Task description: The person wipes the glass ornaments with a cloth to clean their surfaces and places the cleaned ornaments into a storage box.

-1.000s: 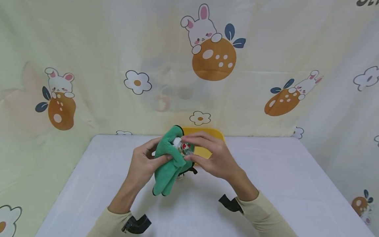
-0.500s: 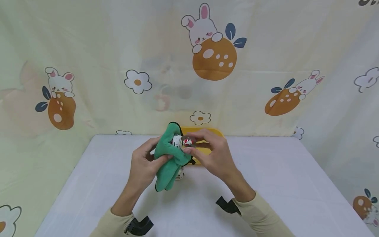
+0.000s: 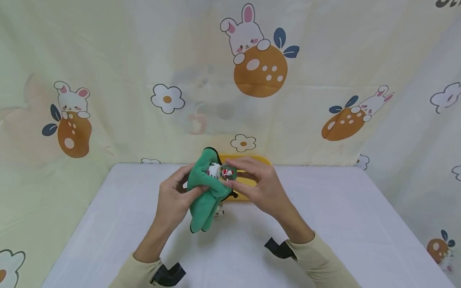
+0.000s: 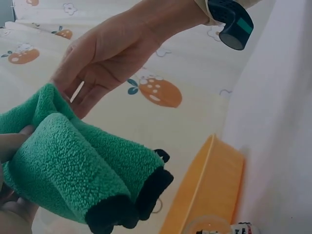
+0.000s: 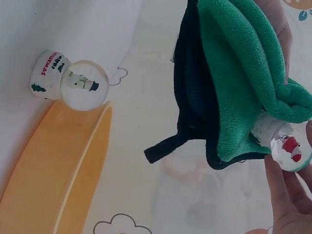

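Note:
My left hand (image 3: 174, 196) grips a folded green cloth (image 3: 203, 208) with black edging. Wrapped in its folds is the white base of a small snow globe (image 3: 227, 173), tipped on its side so the clear ball points right. Inside the ball, a red and white figure (image 5: 291, 148) shows. Thumb and fingers of my right hand (image 3: 261, 182) pinch that ball. A second snow globe (image 5: 85, 85), with a snowman inside and Christmas lettering on its base, stands on the table; in the head view the cloth hides most of it.
Behind the hands, a yellow plastic bin (image 3: 248, 185) stands at the table's back edge. White cloth covers the table (image 3: 324, 216). A curtain (image 3: 306, 120) printed with rabbits and flowers hangs just beyond.
The snow globe's ball has come farther out of the cloth and turned to face right. My right hand's fingers have closed around it, and the cloth has shifted slightly upward.

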The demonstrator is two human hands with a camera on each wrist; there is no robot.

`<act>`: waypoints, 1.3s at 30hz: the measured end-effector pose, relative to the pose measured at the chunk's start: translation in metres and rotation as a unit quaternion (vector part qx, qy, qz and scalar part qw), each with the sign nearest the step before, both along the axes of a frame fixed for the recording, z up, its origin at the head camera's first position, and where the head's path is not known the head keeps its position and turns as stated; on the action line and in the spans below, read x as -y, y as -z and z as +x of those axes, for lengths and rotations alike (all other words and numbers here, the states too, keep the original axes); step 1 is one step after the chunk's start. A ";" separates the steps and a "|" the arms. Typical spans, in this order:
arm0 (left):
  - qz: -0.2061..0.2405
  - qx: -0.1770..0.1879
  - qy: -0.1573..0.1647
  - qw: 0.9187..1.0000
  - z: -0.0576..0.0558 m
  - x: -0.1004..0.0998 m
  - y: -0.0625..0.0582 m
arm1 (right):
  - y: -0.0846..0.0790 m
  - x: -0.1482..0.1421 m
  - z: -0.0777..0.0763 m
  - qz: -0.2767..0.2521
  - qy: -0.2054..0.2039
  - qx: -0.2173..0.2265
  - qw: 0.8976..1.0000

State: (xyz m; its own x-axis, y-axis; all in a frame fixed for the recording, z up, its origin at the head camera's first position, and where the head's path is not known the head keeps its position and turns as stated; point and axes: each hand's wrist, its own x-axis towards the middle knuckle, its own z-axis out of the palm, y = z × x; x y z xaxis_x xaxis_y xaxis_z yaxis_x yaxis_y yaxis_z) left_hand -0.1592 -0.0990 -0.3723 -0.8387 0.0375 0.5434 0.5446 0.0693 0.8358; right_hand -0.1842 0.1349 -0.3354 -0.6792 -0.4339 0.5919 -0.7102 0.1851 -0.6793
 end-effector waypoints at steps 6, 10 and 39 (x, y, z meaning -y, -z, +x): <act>0.017 0.024 0.013 0.999 0.001 0.001 -0.002 | 0.000 -0.001 -0.002 0.018 -0.020 -0.037 0.999; 0.016 0.040 0.017 0.999 0.002 0.001 -0.003 | 0.001 -0.004 -0.004 0.038 -0.028 -0.078 0.996; 0.005 0.114 0.033 0.993 -0.004 0.002 -0.001 | 0.004 0.002 -0.007 0.050 -0.004 -0.070 0.996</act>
State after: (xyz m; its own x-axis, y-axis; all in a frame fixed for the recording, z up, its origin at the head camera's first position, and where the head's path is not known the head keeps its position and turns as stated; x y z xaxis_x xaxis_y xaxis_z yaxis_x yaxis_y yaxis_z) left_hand -0.1636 -0.1007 -0.3712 -0.9359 0.0918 0.3401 0.3440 0.0305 0.9385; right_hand -0.1912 0.1331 -0.3398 -0.5891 -0.5004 0.6345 -0.7986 0.2408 -0.5516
